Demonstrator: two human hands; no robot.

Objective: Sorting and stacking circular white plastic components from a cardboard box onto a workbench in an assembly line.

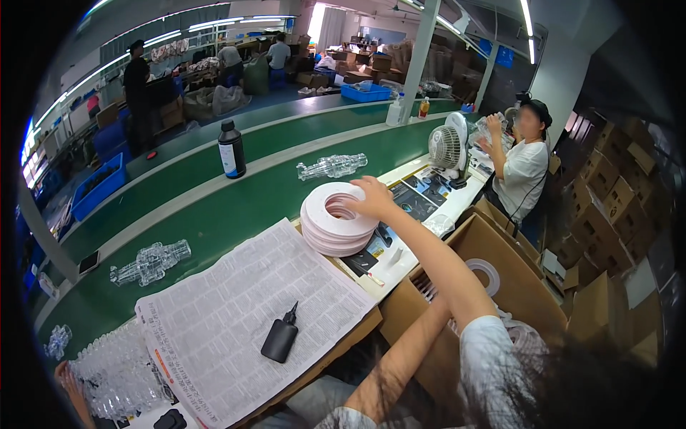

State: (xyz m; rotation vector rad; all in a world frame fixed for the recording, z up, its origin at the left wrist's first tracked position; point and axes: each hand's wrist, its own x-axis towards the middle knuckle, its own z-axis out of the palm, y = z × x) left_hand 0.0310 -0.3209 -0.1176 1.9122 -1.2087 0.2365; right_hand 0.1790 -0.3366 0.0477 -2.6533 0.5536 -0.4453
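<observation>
A stack of flat white rings (339, 222) stands at the far edge of a newspaper sheet (236, 307). My right hand (373, 199) is on the right side of its top, fingers and thumb closed over the upper ring's rim. My left forearm (400, 357) crosses beneath the right one toward an open cardboard box (511, 250); the left hand itself is hidden. A white ring (484, 277) shows inside that box. On the newspaper lies a black squeeze bottle (280, 336) with a pointed nozzle.
Clear plastic pieces (332, 166) and a black bottle (231, 150) sit on the green belt (200, 207). At lower left, another person's hand (70, 390) touches a clear plastic pile (121, 368). A fan (449, 146) and a co-worker (522, 157) are at right.
</observation>
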